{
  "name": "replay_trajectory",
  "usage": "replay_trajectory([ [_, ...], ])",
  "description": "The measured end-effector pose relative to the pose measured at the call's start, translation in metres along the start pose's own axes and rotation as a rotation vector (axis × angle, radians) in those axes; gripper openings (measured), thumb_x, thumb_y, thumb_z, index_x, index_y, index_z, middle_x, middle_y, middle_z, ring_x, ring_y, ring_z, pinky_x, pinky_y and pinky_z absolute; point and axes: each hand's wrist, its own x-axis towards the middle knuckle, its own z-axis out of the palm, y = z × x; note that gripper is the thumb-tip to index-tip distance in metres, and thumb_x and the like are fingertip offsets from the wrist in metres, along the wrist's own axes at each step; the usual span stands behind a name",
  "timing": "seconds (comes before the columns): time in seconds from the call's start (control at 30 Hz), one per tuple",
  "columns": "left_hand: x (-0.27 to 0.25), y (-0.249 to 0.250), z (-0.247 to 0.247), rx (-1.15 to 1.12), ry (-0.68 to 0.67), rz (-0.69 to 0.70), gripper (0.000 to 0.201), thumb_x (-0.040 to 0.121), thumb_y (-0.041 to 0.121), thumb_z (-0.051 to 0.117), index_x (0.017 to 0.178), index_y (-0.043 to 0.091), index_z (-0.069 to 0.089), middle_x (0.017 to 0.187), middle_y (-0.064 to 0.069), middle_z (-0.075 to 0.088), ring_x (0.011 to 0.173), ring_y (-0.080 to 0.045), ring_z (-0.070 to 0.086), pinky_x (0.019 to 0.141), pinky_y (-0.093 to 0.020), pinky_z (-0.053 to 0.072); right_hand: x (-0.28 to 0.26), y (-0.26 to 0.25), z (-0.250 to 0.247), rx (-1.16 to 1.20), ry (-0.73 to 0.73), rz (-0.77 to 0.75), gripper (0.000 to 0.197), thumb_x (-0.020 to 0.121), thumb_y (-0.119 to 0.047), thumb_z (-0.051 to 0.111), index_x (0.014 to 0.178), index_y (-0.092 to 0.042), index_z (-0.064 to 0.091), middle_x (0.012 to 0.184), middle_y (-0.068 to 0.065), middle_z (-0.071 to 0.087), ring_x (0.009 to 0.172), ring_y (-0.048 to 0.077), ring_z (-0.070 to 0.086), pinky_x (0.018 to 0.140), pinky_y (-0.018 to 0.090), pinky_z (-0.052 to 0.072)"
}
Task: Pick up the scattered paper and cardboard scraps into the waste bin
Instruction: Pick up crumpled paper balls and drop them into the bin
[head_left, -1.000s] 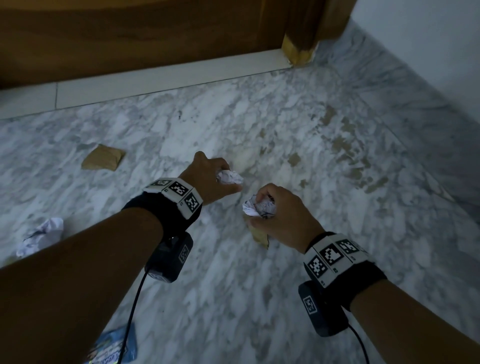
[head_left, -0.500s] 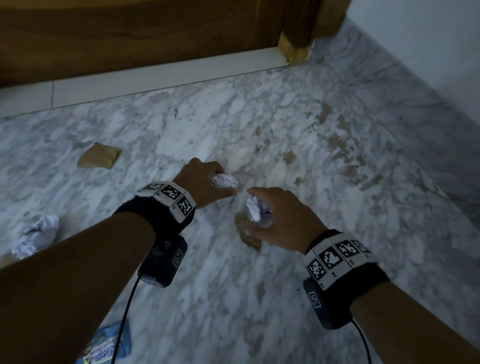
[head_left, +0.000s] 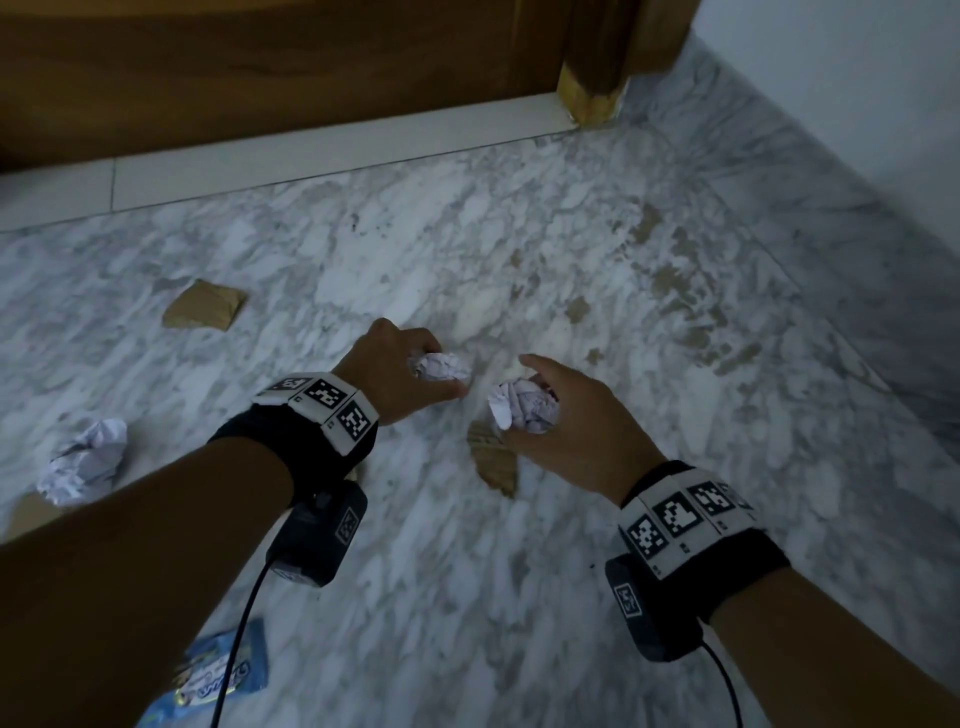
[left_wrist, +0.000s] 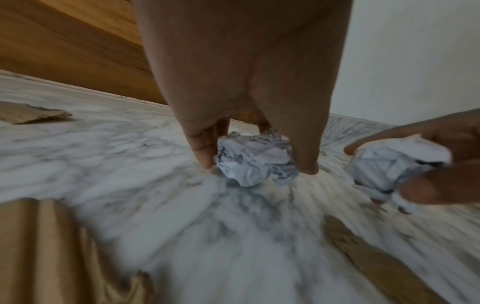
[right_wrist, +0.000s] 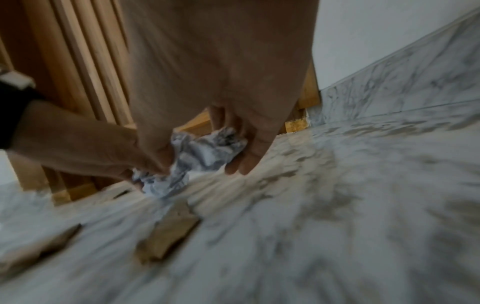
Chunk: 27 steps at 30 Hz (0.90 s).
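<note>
My left hand (head_left: 415, 371) grips a crumpled white paper ball (head_left: 441, 367) just above the marble floor; the left wrist view shows that ball (left_wrist: 255, 159) between fingers and thumb. My right hand (head_left: 550, 415) holds a second paper ball (head_left: 522, 405), seen up close (right_wrist: 200, 154) in the right wrist view, index finger stretched forward. A torn cardboard scrap (head_left: 493, 460) lies on the floor under the right hand. Another cardboard piece (head_left: 205, 312) lies farther left, and a third paper ball (head_left: 83, 460) sits at the left edge. No waste bin is in view.
A wooden door (head_left: 260, 67) and its pale threshold (head_left: 311, 150) close off the far side. A white wall with a marble skirting (head_left: 857, 218) runs along the right. A blue printed wrapper (head_left: 218, 675) lies near my left forearm. A corrugated cardboard piece (left_wrist: 46, 253) fills the left wrist view's lower left.
Both hands have lifted slightly with their paper balls. The right hand has risen off the cardboard scrap, which now shows more fully on the floor, and its index finger has straightened.
</note>
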Motion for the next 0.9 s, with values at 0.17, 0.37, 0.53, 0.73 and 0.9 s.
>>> replay_trajectory([
  [0.17,-0.008,-0.012,0.000,-0.063,0.046,0.005,0.074,0.045,0.084,0.059,0.086,0.024,0.069,0.079,-0.002,0.070,0.071,-0.013,0.068,0.064,-0.035,0.058,-0.011,-0.005,0.014,-0.033,-0.238,-0.134,0.042,0.068,-0.046,0.077,0.095,-0.014,0.069,0.089,0.001,0.069,0.082,0.013,0.066,0.076,0.039,0.055],
  [0.37,-0.030,-0.020,-0.003,-0.033,0.057,0.006,0.064,0.053,0.075,0.065,0.087,0.021,0.070,0.069,-0.004,0.067,0.062,-0.016,0.064,0.057,-0.035,0.056,-0.020,-0.003,0.031,-0.355,-0.270,-0.156,0.073,0.063,-0.067,0.071,0.125,-0.031,0.060,0.142,0.001,0.043,0.131,0.021,0.040,0.107,0.045,0.037],
  [0.53,-0.047,-0.023,-0.002,-0.073,0.064,-0.025,0.060,0.055,0.068,0.071,0.091,0.021,0.069,0.086,-0.003,0.068,0.080,-0.015,0.065,0.072,-0.034,0.057,-0.018,-0.011,0.034,-0.279,-0.255,-0.101,0.056,0.066,-0.047,0.082,0.114,-0.021,0.069,0.130,0.007,0.051,0.121,0.021,0.047,0.102,0.039,0.042],
  [0.73,-0.055,-0.023,0.000,-0.043,0.051,-0.051,0.057,0.065,0.054,0.077,0.108,0.018,0.066,0.107,-0.007,0.057,0.099,-0.019,0.060,0.082,-0.033,0.052,-0.017,-0.014,0.036,-0.195,-0.217,-0.094,0.047,0.071,-0.035,0.082,0.105,-0.005,0.070,0.106,0.009,0.065,0.098,0.016,0.064,0.084,0.029,0.051],
  [0.9,-0.070,-0.010,-0.011,-0.038,0.040,-0.097,0.061,0.056,0.067,0.075,0.099,0.023,0.068,0.099,-0.007,0.063,0.092,-0.019,0.064,0.080,-0.038,0.056,-0.026,-0.018,0.023,-0.017,-0.152,-0.054,0.068,0.070,-0.039,0.083,0.131,-0.024,0.056,0.133,-0.007,0.056,0.114,0.005,0.057,0.098,0.030,0.049],
])
